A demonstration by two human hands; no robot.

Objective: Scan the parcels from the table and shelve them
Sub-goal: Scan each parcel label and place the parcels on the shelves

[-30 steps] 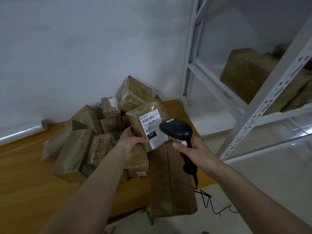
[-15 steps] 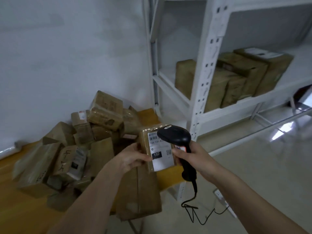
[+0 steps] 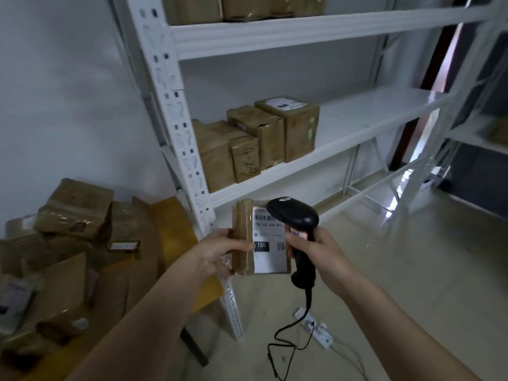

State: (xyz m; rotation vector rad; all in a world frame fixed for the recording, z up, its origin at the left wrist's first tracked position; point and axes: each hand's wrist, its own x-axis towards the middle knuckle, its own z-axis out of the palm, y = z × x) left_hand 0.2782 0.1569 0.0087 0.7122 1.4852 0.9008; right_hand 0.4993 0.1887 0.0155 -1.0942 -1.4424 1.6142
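The left hand (image 3: 220,251) grips a taped brown cardboard parcel (image 3: 247,237) by its edge, white label up, in front of the white steel rack (image 3: 176,111). The right hand (image 3: 316,251) is wrapped around a glossy black scanner (image 3: 295,215) beside it.

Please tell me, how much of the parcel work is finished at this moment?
Done: several parcels already stand on the middle shelf. In hand: the left hand holds a labelled parcel, and the right hand grips the barcode scanner at its label; it is not yet shelved. Left: a pile of parcels waits on the wooden table.
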